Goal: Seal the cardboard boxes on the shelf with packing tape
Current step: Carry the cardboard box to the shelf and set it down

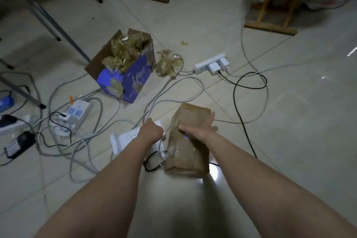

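Tall brown cardboard box (188, 141), glossy clear tape over its faces, stands on the floor (289, 121), closed, slightly tilted, among cables.

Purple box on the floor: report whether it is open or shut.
Open. The purple box has its flaps raised, with crumpled tape spilling from the top.
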`<move>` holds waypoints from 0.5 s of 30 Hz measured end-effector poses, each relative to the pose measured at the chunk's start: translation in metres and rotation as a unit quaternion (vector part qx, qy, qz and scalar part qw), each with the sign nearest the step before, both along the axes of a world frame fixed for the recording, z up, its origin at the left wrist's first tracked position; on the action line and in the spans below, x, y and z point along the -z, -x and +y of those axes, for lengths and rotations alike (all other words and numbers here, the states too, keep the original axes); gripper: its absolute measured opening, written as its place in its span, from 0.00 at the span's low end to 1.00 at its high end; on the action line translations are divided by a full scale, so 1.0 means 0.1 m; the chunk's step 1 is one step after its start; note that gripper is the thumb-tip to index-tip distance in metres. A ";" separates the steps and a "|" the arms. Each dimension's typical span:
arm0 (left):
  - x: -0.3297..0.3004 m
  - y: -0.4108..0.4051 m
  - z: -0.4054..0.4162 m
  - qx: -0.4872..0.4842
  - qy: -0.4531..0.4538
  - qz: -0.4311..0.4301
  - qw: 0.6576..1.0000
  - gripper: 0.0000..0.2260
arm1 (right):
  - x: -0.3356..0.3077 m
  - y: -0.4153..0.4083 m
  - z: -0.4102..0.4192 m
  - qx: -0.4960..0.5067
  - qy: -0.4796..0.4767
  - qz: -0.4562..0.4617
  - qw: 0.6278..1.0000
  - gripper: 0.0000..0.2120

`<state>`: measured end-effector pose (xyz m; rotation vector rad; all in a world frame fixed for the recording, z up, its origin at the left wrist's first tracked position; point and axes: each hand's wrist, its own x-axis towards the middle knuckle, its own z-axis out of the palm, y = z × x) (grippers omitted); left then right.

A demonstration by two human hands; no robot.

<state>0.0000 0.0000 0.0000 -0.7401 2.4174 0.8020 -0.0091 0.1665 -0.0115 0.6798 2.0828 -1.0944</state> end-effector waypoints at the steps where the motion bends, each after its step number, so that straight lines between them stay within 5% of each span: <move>1: 0.02 0.00 -0.01 -0.002 -0.002 -0.003 1.000 0.29 | 0.00 -0.05 -0.04 0.005 0.000 -0.001 1.000 0.71; 8: 0.03 0.07 -0.09 -0.032 -0.033 0.004 0.999 0.29 | 0.07 -0.02 -0.22 -0.016 -0.060 -0.015 0.998 0.64; 15: -0.12 0.22 -0.03 -0.097 -0.104 -0.005 0.990 0.28 | -0.32 0.35 0.06 -0.060 -0.154 0.177 0.970 0.61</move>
